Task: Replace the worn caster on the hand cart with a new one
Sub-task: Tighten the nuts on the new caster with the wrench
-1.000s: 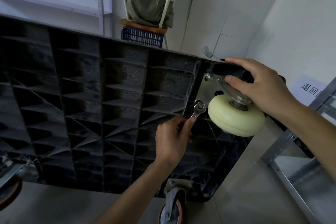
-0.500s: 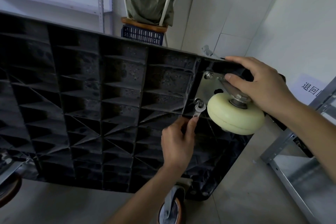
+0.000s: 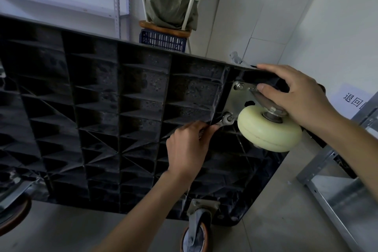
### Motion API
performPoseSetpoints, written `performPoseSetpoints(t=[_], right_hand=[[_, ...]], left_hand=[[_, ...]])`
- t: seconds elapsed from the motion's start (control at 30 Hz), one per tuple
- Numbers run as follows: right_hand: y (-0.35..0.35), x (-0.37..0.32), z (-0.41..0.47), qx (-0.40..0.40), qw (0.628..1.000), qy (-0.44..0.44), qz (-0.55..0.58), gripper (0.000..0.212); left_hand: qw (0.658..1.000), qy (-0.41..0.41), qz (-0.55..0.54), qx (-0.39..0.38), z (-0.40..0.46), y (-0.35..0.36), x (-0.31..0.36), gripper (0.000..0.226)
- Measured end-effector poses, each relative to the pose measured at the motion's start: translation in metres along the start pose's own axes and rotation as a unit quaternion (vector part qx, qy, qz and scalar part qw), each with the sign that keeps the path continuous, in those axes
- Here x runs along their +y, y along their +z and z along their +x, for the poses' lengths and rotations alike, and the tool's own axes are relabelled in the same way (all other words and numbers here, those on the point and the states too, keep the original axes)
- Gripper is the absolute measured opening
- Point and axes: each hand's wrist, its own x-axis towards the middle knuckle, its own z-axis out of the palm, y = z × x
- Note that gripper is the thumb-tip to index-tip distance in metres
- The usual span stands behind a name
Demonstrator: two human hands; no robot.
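The wrench (image 3: 222, 122) shows only its head; the left hand (image 3: 189, 149) covers the handle. The right hand (image 3: 296, 96) hides the cream caster's (image 3: 270, 131) fork and the far side of its plate (image 3: 238, 98). The cart (image 3: 102, 118) runs off the left edge. The brown caster (image 3: 196, 235) is cut by the bottom edge, another (image 3: 12, 217) by the left. The paper sign (image 3: 352, 99) is partly hidden, its characters incomplete.

Cream caster (image 3: 269, 131) on upturned black cart (image 3: 102, 120), plate seemingly bolted
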Motion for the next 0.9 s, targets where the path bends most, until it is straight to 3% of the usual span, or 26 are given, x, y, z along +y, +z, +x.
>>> performPoseSetpoints(t=[0.33, 0.6, 0.77, 0.9], right_hand=[[0.0, 0.001, 0.001, -0.003, 1.0, 0.001, -0.006, 0.043], [-0.001, 0.001, 0.001, -0.001, 1.0, -0.002, -0.001, 0.042], [-0.001, 0.0, 0.001, -0.008, 1.0, -0.001, -0.001, 0.043], [-0.001, 0.0, 0.0, -0.003, 1.0, -0.001, -0.003, 0.042]], left_hand=[[0.996, 0.047, 0.072, 0.022, 0.011, -0.011, 0.001, 0.04], [0.981, 0.128, 0.118, -0.082, 0.028, -0.027, 0.002, 0.044], [0.947, 0.21, 0.207, -0.126, 0.058, -0.046, 0.008, 0.045], [0.941, 0.249, 0.197, -0.121, 0.063, -0.048, 0.007, 0.04]])
